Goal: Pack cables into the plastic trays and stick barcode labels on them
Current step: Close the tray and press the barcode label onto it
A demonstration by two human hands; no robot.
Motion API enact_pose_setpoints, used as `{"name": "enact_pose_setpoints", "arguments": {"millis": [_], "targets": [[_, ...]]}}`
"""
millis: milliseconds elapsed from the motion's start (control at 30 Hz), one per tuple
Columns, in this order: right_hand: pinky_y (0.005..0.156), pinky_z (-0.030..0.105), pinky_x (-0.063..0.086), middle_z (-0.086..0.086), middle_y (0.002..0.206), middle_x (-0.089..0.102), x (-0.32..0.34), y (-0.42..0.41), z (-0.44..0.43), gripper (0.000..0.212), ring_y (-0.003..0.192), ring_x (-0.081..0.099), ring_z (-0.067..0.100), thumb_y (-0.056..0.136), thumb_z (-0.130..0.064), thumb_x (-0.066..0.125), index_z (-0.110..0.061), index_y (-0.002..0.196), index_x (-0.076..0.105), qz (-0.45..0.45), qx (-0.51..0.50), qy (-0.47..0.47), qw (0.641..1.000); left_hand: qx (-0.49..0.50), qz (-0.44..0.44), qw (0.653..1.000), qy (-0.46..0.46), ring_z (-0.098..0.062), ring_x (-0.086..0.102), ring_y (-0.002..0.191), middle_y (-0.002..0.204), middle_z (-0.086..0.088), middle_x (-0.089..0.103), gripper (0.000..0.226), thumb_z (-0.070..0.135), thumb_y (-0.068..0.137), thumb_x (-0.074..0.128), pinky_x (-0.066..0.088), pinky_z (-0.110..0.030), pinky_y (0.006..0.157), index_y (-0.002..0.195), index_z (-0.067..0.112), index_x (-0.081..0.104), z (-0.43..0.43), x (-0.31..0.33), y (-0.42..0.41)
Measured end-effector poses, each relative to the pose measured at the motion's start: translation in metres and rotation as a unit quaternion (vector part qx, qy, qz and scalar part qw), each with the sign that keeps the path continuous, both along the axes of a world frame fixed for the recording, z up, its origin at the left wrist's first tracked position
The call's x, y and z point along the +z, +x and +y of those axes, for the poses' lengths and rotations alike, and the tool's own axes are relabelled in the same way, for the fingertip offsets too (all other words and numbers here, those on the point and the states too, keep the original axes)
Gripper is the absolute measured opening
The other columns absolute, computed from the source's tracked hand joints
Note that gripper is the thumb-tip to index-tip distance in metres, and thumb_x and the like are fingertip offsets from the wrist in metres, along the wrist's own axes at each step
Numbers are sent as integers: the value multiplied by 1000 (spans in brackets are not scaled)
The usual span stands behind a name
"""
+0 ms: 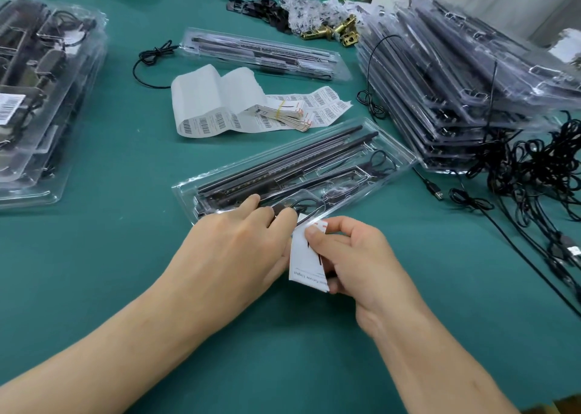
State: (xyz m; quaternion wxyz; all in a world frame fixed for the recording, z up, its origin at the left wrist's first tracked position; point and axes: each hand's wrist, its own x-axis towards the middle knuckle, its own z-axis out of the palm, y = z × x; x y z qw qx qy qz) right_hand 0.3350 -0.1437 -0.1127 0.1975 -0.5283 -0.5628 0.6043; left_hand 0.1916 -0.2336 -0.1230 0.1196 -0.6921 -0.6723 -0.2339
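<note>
Clear tray (404, 157) x1 under L hand (239, 244); R hand (355, 256) pinches card (305, 258) x1.

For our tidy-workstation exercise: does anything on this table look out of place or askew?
Yes. The stack of trays at right is fanned askew, with stray cables poking out; a trailing cable runs from the far tray onto the table; loose cables lie tangled at the right edge.
</note>
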Motion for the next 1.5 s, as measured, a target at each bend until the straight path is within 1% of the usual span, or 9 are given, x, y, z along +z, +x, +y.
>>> {"name": "enact_pose_setpoints", "arguments": {"millis": [133,367,533,633,700,800,900,1133,1500], "targets": [[43,24,43,1,72,76,0,3,-4,9,55,58,14,101,-20,63,-13,98,67,-4,16,36,999,12,-11,1000,-4,-27,63,71,63,-1,49,24,19,99,53,56,-45,51,77,16,43,-2,2,-1],[61,26,58,9,91,79,9,25,0,21,75,74,19,97,-1,58,-13,108,72,51,55,-18,997,32,-3,999,-30,-28,73,83,62,1,57,23,23,95,48,50,-40,41,76,12,54,-3,7,1],[74,47,59,7,85,73,8,31,6,26,74,70,27,94,-10,52,-30,97,68,-39,72,60,995,48,-7,999,-13,-23,54,56,62,1,48,21,18,95,55,39,-33,37,75,12,53,-4,9,1],[56,23,42,-5,69,59,8,37,6,14,59,50,11,86,-23,44,-26,89,58,-134,159,310,928,48,-17,999,-19,-25,46,48,61,2,45,19,16,94,52,28,-27,38,75,14,50,-4,11,2],[54,24,40,-12,66,54,10,38,2,21,62,50,10,84,-27,38,-28,85,59,-141,199,392,887,49,-18,998,-21,-25,43,46,60,2,44,21,16,94,52,25,-26,40,74,13,48,-5,12,3],[61,31,50,-20,71,57,4,39,-1,40,66,56,5,92,-30,39,-38,113,71,-154,239,472,834,53,-13,998,-21,-24,40,45,60,2,42,23,17,94,54,25,-27,40,72,14,45,-5,13,4],[55,36,52,-12,71,59,-3,44,-1,41,59,56,10,96,-30,44,-34,126,71,-161,243,514,806,53,-14,998,-21,-23,41,45,59,2,42,23,17,93,56,24,-27,40,72,14,46,-5,14,4],[46,27,43,-10,67,42,-12,46,-4,44,55,32,6,96,-26,54,-34,138,64,-169,218,580,766,54,-10,998,-22,-24,41,44,58,2,42,24,17,95,54,24,-27,40,73,14,46,-5,13,4],[41,34,45,-5,68,41,-12,43,-6,42,50,43,14,97,-28,51,-32,137,65,-198,232,579,756,48,-10,999,-18,-25,46,43,58,3,46,28,23,100,43,32,-30,36,75,12,51,-5,10,2]]}}
